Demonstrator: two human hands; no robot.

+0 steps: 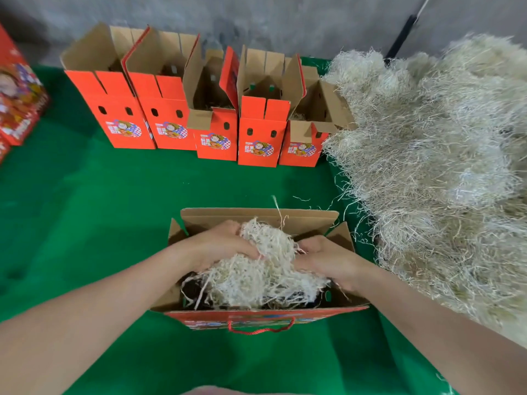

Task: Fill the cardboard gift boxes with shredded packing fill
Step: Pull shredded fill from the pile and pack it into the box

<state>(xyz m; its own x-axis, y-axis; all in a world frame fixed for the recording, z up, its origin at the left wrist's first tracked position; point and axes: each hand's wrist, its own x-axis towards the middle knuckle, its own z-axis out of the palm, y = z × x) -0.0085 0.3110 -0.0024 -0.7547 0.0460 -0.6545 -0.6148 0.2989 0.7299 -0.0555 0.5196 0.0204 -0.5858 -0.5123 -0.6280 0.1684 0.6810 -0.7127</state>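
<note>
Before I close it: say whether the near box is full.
Partly full: fill lies in the near box, but dark gaps show around it.

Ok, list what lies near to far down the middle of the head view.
Red rope handle → open red cardboard gift box, with left hand and right hand gripping pale shredded fill → green table cloth → row of upright red gift boxes → grey wall.

Open box [256, 313] on counter [85, 223]. In open box: fill clump [256, 275], left hand [219, 246] gripping its left side, right hand [325, 260] its right. Behind open box: row of five boxes [214, 132]. Right of it: fill heap [427, 166]. Far left: stacked cartons [17, 104].
</note>
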